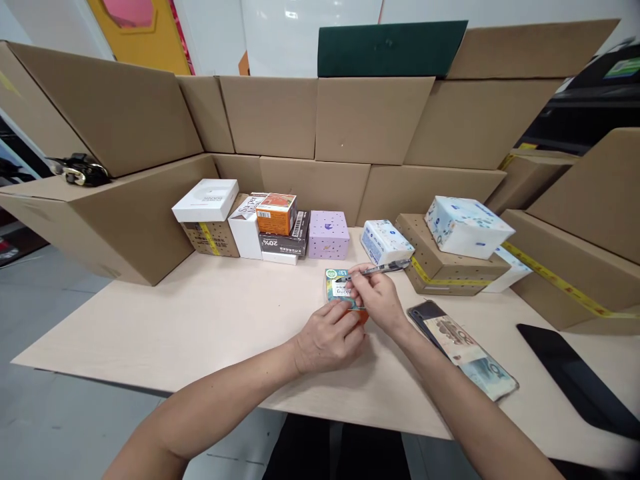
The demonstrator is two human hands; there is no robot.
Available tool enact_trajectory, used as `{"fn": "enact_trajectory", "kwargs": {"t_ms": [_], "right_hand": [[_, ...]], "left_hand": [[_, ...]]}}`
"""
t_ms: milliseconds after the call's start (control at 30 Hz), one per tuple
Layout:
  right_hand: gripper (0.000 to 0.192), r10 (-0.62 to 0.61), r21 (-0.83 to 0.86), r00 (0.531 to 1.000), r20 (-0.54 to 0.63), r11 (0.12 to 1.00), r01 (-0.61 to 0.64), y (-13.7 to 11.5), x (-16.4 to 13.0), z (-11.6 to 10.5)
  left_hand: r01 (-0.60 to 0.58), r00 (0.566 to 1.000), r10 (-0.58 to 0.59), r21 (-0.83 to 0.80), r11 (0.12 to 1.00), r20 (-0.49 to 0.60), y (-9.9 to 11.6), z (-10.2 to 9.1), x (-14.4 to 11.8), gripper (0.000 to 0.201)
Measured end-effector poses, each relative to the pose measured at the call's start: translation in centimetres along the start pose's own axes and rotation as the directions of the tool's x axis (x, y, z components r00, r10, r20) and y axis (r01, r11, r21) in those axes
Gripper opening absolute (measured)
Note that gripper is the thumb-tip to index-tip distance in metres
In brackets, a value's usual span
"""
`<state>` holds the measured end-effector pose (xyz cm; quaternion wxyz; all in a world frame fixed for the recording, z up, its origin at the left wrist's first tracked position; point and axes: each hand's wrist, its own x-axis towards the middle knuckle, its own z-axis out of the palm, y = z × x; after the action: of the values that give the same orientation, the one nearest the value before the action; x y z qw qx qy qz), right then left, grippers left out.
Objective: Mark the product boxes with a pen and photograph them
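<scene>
Our left hand (327, 340) pinches the small box (339, 290) flat on the table (200, 320) by its near edge, our right hand (377, 297) grips a pen (380, 269) over it, and the box looks light, stiff, easy to slide.

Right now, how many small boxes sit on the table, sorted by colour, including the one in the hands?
White: 2
Orange: 1
Black: 1
Purple: 1
Brown cardboard: 2
Blue-and-white: 3
Teal box in the hands: 1
Total: 11
The right hand also holds a pen; the left hand steadies the teal box.
</scene>
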<state>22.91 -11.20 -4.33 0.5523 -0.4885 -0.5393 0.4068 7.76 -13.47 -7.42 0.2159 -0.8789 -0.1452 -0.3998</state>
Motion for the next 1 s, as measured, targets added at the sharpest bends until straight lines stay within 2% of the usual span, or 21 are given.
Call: {"fn": "enact_trajectory", "kwargs": {"t_ms": [100,233,600,1000], "right_hand": [[0.029,-0.088,-0.170,0.996,-0.001,0.982,0.087,0.69,-0.18,0.11],[0.028,-0.159,-0.255,0.987,0.003,0.955,0.154,0.69,-0.30,0.21],[0.027,-0.169,-0.254,0.984,0.051,0.951,0.176,0.62,-0.42,0.39],[0.026,-0.167,-0.291,0.984,0.062,0.940,0.178,0.24,-0.38,0.44]], "left_hand": [[0.010,1.000,-0.010,0.012,1.000,-0.005,-0.21,-0.05,0.05,0.013],[0.046,0.999,-0.046,0.030,0.998,-0.024,-0.16,0.12,-0.07,0.011],[0.040,0.998,-0.038,0.065,0.997,-0.040,-0.21,-0.16,0.25,0.023],[0.048,0.998,-0.045,0.056,0.997,-0.053,-0.09,0.00,0.16,0.023]]}}
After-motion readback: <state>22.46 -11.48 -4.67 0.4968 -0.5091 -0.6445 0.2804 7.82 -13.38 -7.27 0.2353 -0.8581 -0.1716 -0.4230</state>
